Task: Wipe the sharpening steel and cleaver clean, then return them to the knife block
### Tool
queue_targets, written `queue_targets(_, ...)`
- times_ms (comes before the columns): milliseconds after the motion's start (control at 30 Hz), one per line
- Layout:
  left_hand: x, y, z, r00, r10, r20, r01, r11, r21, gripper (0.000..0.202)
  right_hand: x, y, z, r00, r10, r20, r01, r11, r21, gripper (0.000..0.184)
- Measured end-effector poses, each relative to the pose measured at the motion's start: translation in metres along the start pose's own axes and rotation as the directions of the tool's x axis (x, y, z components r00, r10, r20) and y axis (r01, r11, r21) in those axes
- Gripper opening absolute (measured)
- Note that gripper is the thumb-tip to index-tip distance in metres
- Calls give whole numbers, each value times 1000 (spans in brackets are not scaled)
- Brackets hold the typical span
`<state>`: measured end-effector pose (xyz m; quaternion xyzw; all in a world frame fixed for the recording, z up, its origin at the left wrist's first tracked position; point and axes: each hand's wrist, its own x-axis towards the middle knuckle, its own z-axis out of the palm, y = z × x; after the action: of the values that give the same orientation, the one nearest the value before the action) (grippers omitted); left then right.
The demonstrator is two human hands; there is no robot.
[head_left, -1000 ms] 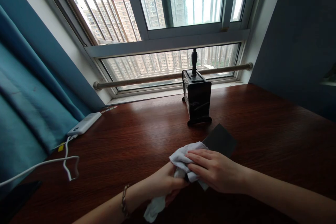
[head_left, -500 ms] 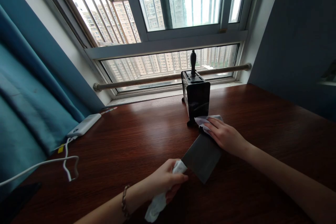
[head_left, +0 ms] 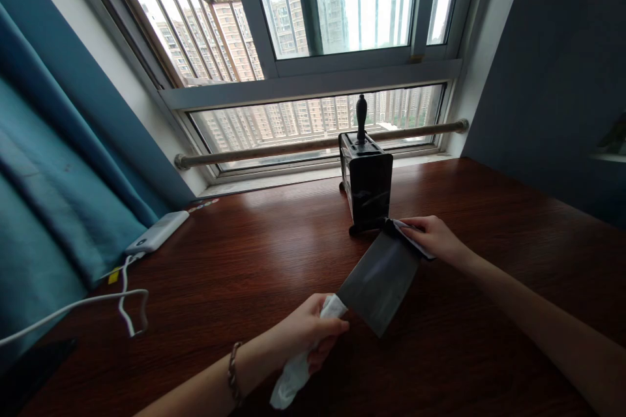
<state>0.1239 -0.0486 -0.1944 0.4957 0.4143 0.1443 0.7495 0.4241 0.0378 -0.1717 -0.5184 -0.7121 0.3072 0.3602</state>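
Observation:
A broad grey cleaver [head_left: 379, 287] hangs at a slant in front of me, its flat side toward the camera. My left hand [head_left: 317, 329], closed, grips its handle. White tissue-like wrapping [head_left: 293, 381] covers that handle and trails out below the fist. At the blade's far upper right edge lies a dark strip with a pale surface [head_left: 415, 241]. My right hand [head_left: 435, 238] pinches this black-edged white piece; part of it is hidden under the fingers. Just behind stands a black knife block [head_left: 370, 189], with one dark knife handle [head_left: 360, 118] upright in its top.
The reddish-brown wooden table [head_left: 235, 260] reaches the window. At the left lies a white power strip [head_left: 156, 233] with a white cable [head_left: 124, 303], beside a blue curtain [head_left: 63, 169]. A metal rail [head_left: 259, 153] crosses the window behind the block.
My right hand has moved slightly right and up along the blade's far edge. More blade and the dark strip now show; the loose white tissue corners are no longer visible. My left hand stays nearly still.

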Motion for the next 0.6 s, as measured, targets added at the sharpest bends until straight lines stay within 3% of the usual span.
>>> queue_targets(133, 2, -4, -1, 1000, 9, -24, -10, 999, -44, 30, 3, 4, -4, 983, 173, 65, -184, 952, 244, 42)
queue_targets(300, 1, -2, 1, 998, 38, -52, -43, 994, -96, 30, 3, 2, -4, 942, 324, 89, -324, 807, 494, 41)
queue_targets(467, 0, -1, 3, 994, 36, -104, -49, 990, -129, 35, -2, -10, 6, 889, 452, 74, -339, 540, 771, 30)
queue_targets(600, 2, -3, 2, 992, 43, -120, -61, 986, -152, 35, -9, -19, 21, 861, 507, 38, -307, 459, 834, 21)
